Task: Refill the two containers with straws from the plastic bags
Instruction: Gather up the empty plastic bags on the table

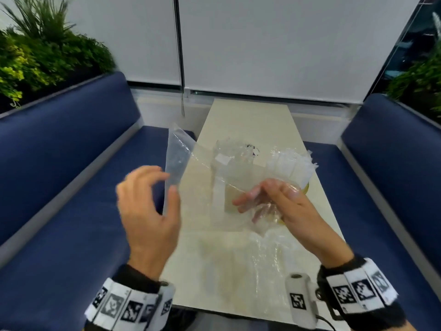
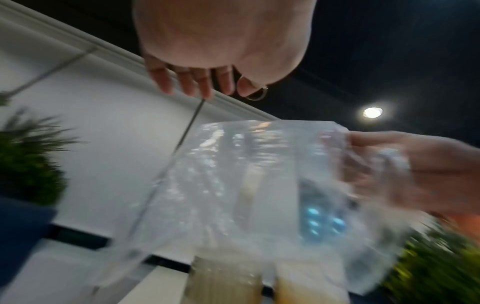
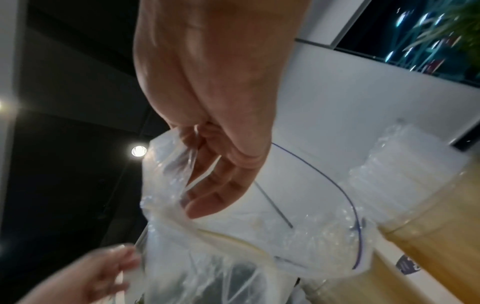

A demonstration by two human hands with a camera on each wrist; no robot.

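Note:
My right hand point(image 1: 253, 199) pinches a clear plastic bag point(image 1: 177, 156) and holds it up over the table; its fingers show through the film. In the right wrist view the right hand point(image 3: 207, 185) grips the bag point(image 3: 259, 236) at its crumpled top. My left hand point(image 1: 167, 185) hovers by the bag's left edge with fingers loosely spread. In the left wrist view its fingers point(image 2: 189, 82) stand apart from the bag point(image 2: 233, 185). Behind the bag stand two containers: a clear one point(image 1: 232, 156) and a yellowish one point(image 1: 305, 187) packed with wrapped straws point(image 1: 291, 163).
Another crumpled clear bag point(image 1: 262, 259) lies on the beige table point(image 1: 250, 120) near its front edge. Blue benches point(image 1: 71, 163) run along both sides, with plants point(image 1: 35, 56) behind them. A white wall and a blind cord point(image 1: 182, 91) stand at the far end.

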